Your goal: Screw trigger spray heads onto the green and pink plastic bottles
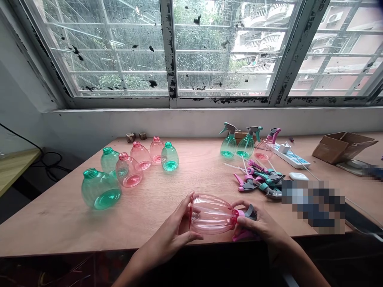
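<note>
A clear pink spray bottle (212, 214) lies sideways in the air over the table's front edge, its base to the left. My left hand (179, 227) is closed around the base, fingers behind and thumb below. At the neck, my right hand (254, 221) grips the pink collar of a grey and pink spray head (250, 213), which sits on the bottle's mouth. Its pink trigger points down toward me. Whether the collar is fully screwed on I cannot tell.
Several open green and pink bottles (101, 193) stand at left. Loose spray heads (263, 179) form a pile at right, with three bottles with heads (247, 144) behind. A power strip (291, 155), white case (298, 176) and cardboard box (338, 147) lie further right.
</note>
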Available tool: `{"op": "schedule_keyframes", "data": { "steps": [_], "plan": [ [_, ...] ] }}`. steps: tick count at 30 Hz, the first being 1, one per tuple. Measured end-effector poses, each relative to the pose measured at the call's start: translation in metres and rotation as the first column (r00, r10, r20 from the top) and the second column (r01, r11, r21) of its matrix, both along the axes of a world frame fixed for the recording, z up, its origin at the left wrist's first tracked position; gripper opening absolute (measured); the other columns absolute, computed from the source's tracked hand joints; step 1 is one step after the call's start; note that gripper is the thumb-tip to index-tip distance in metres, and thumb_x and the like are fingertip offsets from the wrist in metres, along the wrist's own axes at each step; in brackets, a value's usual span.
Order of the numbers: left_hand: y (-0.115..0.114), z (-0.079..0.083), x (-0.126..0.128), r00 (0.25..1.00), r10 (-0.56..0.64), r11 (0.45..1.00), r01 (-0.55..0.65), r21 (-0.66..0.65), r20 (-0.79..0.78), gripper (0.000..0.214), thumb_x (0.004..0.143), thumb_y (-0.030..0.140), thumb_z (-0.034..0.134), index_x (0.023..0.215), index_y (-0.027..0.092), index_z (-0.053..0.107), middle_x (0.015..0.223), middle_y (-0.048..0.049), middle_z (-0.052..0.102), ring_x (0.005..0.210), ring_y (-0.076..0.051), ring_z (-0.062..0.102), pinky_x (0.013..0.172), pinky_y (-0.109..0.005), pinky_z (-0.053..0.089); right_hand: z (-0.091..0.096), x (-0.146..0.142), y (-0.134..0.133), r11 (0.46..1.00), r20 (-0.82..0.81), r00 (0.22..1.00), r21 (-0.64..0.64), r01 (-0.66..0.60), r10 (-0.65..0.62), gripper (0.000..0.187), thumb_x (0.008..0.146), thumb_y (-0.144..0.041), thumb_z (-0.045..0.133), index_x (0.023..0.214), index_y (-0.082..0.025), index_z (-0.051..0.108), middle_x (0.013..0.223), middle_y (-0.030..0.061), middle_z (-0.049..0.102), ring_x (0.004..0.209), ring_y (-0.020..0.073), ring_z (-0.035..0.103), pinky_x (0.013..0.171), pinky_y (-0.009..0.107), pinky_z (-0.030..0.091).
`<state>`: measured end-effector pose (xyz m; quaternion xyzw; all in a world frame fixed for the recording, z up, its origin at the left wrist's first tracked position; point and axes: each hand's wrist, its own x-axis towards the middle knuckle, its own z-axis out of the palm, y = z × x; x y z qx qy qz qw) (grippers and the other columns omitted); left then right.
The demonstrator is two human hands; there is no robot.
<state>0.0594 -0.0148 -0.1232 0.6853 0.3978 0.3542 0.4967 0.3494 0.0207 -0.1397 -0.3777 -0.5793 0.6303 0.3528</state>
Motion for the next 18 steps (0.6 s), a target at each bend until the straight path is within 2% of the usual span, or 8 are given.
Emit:
{"op": "schedule_keyframes", "data": {
  "steps": [3, 6, 13, 18],
  "plan": [
    [0.0018, -0.0050, 0.0008, 0.995, -0.035, 0.999, 0.037, -0.013, 0.096, 0.088, 0.089, 0.016, 0.070, 0.157, 0.040, 0.020, 0.168, -0.0031, 0.020, 0.137, -0.028, 0.049, 0.118, -0.045, 0.039, -0.0010, 0.0016, 0.0002, 1.000, 0.000, 1.000, -0.013, -0.001, 0.001, 0.046, 0.079, -0.050, 0.079, 0.106, -0.018, 0.059, 0.069, 0.0048, 0.079, 0.064, 0.0221, 0.075, 0.062, 0.030, 0.057],
    [0.0032, -0.0064, 0.0010, 0.995, -0.034, 0.999, 0.033, 0.004, 0.089, 0.089, 0.087, 0.015, 0.074, 0.155, 0.043, 0.023, 0.165, -0.0032, 0.026, 0.134, -0.026, 0.053, 0.117, -0.045, 0.040, -0.0025, 0.0030, 0.0004, 1.000, -0.009, 1.000, -0.018, 0.007, -0.007, 0.048, 0.079, -0.051, 0.079, 0.107, -0.018, 0.060, 0.069, 0.0046, 0.078, 0.063, 0.0220, 0.075, 0.062, 0.030, 0.057],
    [-0.0020, -0.0007, 0.0010, 0.999, 0.024, 1.000, -0.024, 0.015, 0.026, 0.113, 0.071, 0.028, 0.091, 0.158, 0.036, 0.018, 0.165, -0.0093, 0.027, 0.138, -0.035, 0.046, 0.119, -0.050, 0.034, -0.0035, 0.0029, -0.0001, 0.999, 0.015, 1.000, 0.036, 0.020, -0.020, 0.044, 0.080, -0.049, 0.078, 0.107, -0.017, 0.065, 0.079, 0.0038, 0.077, 0.070, 0.0205, 0.072, 0.066, 0.030, 0.056],
    [-0.0026, 0.0011, -0.0016, 0.999, 0.020, 0.999, -0.018, -0.047, 0.044, 0.091, 0.086, 0.036, 0.077, 0.158, 0.032, 0.021, 0.162, -0.0089, 0.034, 0.138, -0.033, 0.046, 0.120, -0.050, 0.032, -0.0012, 0.0029, -0.0015, 1.000, -0.015, 1.000, 0.013, 0.003, -0.003, 0.048, 0.081, -0.055, 0.076, 0.108, -0.018, 0.065, 0.078, 0.0043, 0.077, 0.072, 0.0223, 0.073, 0.067, 0.032, 0.058]
  ]
}}
